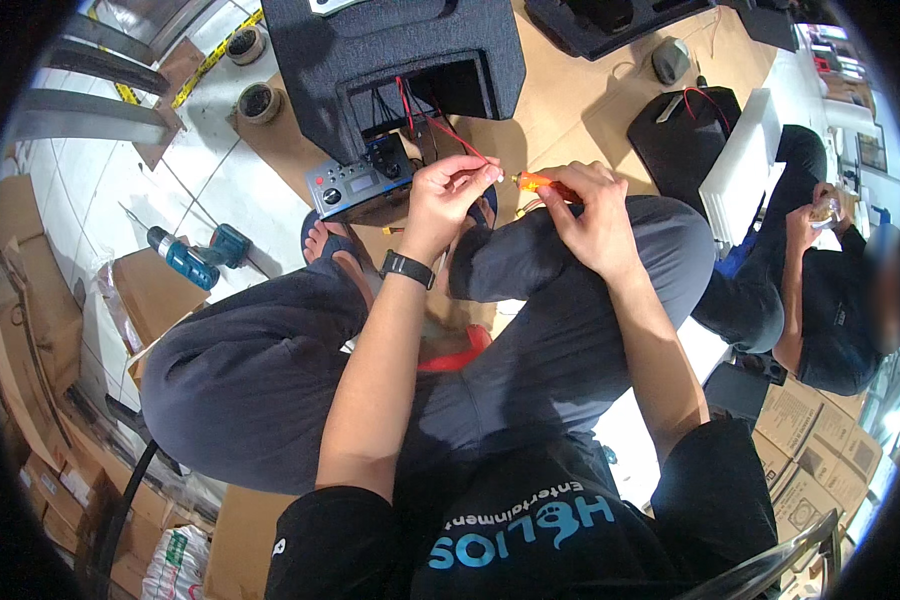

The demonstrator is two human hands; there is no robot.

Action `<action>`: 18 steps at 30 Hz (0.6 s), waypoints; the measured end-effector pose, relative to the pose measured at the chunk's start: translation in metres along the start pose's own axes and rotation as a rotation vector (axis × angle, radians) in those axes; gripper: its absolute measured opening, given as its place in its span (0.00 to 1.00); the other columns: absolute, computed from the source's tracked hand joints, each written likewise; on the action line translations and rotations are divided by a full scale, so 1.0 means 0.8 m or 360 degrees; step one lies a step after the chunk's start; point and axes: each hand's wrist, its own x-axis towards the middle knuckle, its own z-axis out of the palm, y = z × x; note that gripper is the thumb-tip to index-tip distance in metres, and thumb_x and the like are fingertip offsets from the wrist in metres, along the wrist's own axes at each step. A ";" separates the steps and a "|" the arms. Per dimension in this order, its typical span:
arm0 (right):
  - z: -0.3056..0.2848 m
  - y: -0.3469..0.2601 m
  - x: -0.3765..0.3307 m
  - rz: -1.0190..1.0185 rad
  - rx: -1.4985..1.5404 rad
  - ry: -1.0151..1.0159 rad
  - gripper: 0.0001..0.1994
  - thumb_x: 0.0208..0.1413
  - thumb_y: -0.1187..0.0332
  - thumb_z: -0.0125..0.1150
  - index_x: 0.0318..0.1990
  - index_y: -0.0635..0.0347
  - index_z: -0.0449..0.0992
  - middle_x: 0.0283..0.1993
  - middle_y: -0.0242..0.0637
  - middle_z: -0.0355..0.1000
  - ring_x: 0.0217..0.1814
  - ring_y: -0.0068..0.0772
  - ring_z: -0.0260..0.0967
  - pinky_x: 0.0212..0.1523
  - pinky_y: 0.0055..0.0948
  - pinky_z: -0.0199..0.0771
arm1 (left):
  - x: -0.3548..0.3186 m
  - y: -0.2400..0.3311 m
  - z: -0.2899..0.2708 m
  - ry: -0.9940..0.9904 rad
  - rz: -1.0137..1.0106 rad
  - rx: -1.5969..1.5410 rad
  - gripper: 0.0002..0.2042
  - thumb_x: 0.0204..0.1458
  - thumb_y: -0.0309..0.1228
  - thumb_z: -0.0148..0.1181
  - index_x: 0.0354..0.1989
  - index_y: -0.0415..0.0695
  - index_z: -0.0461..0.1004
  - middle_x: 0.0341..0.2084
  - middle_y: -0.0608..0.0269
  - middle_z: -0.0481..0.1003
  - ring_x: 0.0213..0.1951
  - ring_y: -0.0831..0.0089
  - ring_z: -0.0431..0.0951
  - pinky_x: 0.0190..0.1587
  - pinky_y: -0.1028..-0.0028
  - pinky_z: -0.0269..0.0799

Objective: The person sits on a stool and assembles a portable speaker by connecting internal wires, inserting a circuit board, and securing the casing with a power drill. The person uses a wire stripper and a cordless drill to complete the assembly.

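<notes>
Cardboard sheets (560, 115) lie over white floor tiles (100, 195) beneath a dark grey cabinet (305, 60). My left hand (448, 196) pinches a red wire (455, 134) that comes out of the cabinet, and my right hand (592, 212) grips an orange object (533, 182), its tip just beside my left hand.

Cardboard (560, 115) leaves room beyond the right hand (598, 212); a dark cabinet (400, 50) blocks the left hand (448, 198).

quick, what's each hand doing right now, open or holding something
Left hand: closed, fingertips pinching a thin red wire.
Right hand: closed, holding a small orange tool, exact kind unclear.
</notes>
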 end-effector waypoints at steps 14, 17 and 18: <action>0.006 -0.003 0.000 -0.0133 -0.0230 0.0037 0.08 0.60 0.60 0.66 0.44 0.47 0.85 0.35 0.30 0.75 0.44 0.39 0.69 0.47 0.48 0.57 | 0.002 0.012 -0.004 -0.0013 -0.0046 0.0242 0.12 0.60 0.28 0.69 0.49 0.34 0.83 0.44 0.58 0.85 0.44 0.77 0.83 0.51 0.76 0.79; 0.006 -0.002 0.000 -0.0146 -0.0268 0.0003 0.08 0.61 0.59 0.66 0.44 0.46 0.85 0.35 0.30 0.75 0.45 0.39 0.68 0.47 0.48 0.56 | 0.003 0.011 -0.008 -0.0057 -0.0025 0.0307 0.12 0.61 0.29 0.69 0.49 0.36 0.83 0.45 0.60 0.85 0.42 0.79 0.82 0.50 0.77 0.79; 0.006 -0.002 0.000 -0.0146 -0.0274 -0.0012 0.08 0.61 0.60 0.65 0.44 0.46 0.85 0.35 0.30 0.75 0.45 0.39 0.68 0.47 0.48 0.56 | 0.004 0.010 -0.010 -0.0069 -0.0012 0.0334 0.12 0.60 0.29 0.69 0.49 0.36 0.84 0.45 0.60 0.85 0.43 0.79 0.82 0.50 0.77 0.79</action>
